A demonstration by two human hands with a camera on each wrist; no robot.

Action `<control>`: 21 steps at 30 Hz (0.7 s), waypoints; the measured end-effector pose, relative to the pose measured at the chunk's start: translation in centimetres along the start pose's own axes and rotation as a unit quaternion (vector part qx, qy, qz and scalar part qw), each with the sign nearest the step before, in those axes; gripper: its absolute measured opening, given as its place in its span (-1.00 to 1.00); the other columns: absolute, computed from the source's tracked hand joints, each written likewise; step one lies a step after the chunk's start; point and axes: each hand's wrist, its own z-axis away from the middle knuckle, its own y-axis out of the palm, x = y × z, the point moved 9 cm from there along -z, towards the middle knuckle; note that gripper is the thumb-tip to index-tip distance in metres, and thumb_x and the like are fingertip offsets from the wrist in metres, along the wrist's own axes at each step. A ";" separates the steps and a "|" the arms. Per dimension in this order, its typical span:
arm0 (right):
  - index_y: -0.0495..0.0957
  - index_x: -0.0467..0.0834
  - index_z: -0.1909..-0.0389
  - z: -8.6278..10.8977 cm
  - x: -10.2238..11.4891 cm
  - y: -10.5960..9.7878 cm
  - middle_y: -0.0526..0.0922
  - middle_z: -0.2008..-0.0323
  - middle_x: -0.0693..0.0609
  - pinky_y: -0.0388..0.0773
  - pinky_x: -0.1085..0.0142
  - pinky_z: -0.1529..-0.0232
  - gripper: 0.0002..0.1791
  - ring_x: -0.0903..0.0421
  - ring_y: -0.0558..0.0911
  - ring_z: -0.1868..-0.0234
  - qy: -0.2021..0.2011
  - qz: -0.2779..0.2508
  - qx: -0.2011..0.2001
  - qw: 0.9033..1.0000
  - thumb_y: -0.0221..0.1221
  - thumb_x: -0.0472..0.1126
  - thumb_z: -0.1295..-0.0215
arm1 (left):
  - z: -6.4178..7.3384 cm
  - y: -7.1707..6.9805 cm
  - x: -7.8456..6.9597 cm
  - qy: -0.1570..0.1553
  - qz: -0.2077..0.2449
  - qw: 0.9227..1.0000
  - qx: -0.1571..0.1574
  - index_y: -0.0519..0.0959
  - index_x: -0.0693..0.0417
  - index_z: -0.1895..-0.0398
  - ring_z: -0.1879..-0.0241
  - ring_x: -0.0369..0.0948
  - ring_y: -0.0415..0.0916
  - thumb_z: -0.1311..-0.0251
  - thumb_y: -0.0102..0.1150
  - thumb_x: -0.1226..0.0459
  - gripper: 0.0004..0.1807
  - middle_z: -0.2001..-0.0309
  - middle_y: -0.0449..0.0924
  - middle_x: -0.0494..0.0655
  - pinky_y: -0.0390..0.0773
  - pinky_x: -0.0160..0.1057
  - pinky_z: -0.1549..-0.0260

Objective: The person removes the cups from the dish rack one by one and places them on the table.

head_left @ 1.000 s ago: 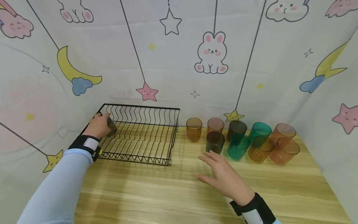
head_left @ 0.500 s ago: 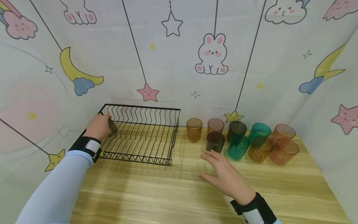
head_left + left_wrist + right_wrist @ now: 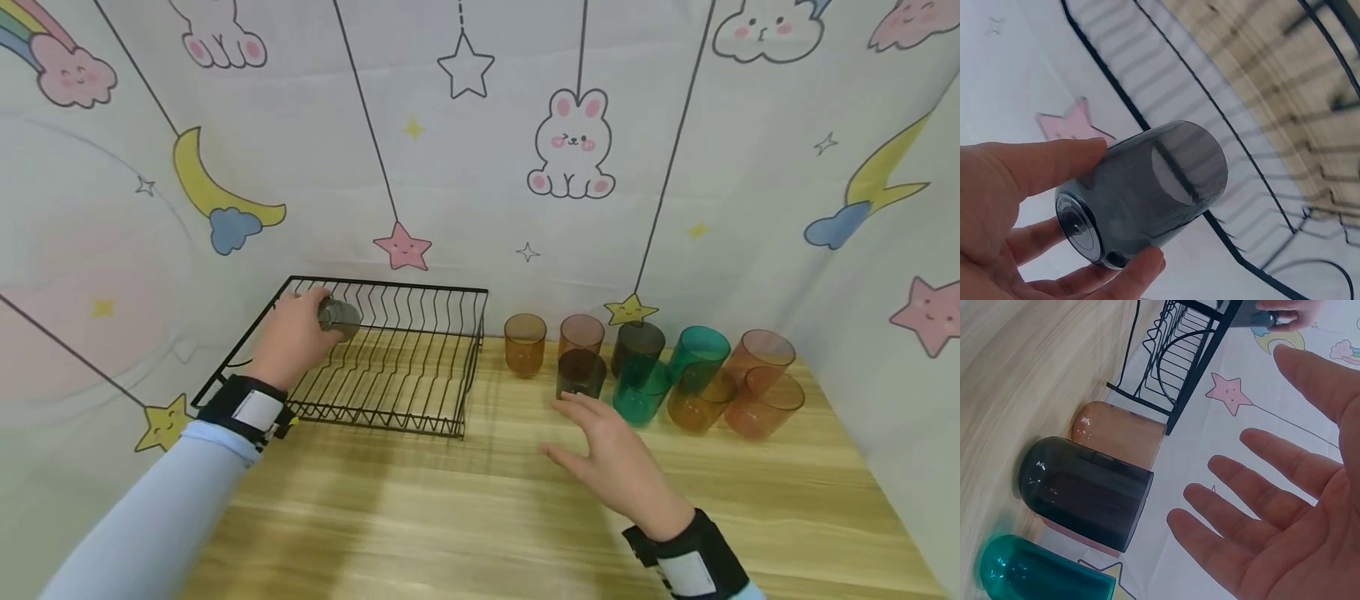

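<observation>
My left hand (image 3: 292,337) holds a see-through dark grey cup (image 3: 341,318) over the left part of a black wire dish rack (image 3: 390,285). In the left wrist view, the thumb and fingers grip the cup (image 3: 1154,181) near its base, and it lies on its side with the mouth pointing away from the palm. My right hand (image 3: 618,462) hovers with fingers spread and nothing in them. Nearest to its fingertips is another dark grey cup (image 3: 580,372), upright on the table; in the right wrist view a teal cup (image 3: 1047,569) stands beside it.
More coloured cups stand in two rows right of the rack: an amber cup (image 3: 524,346) close to its right side, a teal cup (image 3: 640,396), and an orange-pink cup (image 3: 765,404) at the far right. A printed cloth (image 3: 480,183) hangs behind the wooden table (image 3: 465,517).
My left hand has lifted the dark grey cup from the rack's left side, up and to the right, tipping it sideways. The right hand has barely moved.
</observation>
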 end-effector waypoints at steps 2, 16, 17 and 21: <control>0.43 -0.03 -0.19 0.0 0.0 -0.3 0.39 -0.21 0.00 0.37 0.11 -0.09 -0.34 0.04 0.35 -0.20 0.003 -0.004 -0.012 1.000 0.22 0.21 -0.12 | 0.3 -0.2 -1.6 0.014 0.027 0.999 -0.009 0.31 0.24 -0.23 0.08 0.16 0.37 0.02 0.34 0.23 -0.29 0.02 0.37 0.33 0.52 0.06 0.27; 0.43 -0.02 -0.18 -0.1 -0.7 -2.0 0.45 -0.13 0.07 0.40 0.15 -0.06 -0.40 0.10 0.40 -0.15 0.049 -0.047 -0.064 0.996 0.16 0.20 -0.20 | 4.2 -1.6 -11.6 0.131 0.167 0.972 -0.101 0.42 -0.02 -0.17 0.08 -0.09 0.38 0.10 0.42 0.20 -0.33 0.02 0.39 0.04 0.50 -0.12 0.21; 0.43 -0.02 -0.18 -0.1 -0.7 -2.0 0.45 -0.13 0.07 0.41 0.14 -0.06 -0.41 0.10 0.40 -0.15 0.053 -0.048 -0.065 0.995 0.16 0.20 -0.20 | 4.5 -1.5 -12.1 0.137 0.176 0.969 -0.103 0.42 -0.02 -0.17 0.08 -0.12 0.38 0.11 0.43 0.20 -0.32 0.01 0.39 0.03 0.50 -0.14 0.23; 0.43 -0.03 -0.18 0.0 -1.0 -2.1 0.45 -0.13 0.07 0.42 0.13 -0.05 -0.41 0.09 0.41 -0.15 0.065 -0.056 -0.069 0.994 0.16 0.19 -0.20 | 5.5 -0.8 -13.8 0.153 0.213 0.959 -0.106 0.42 -0.02 -0.16 0.12 -0.19 0.39 0.13 0.44 0.21 -0.32 0.00 0.41 -0.03 0.49 -0.21 0.29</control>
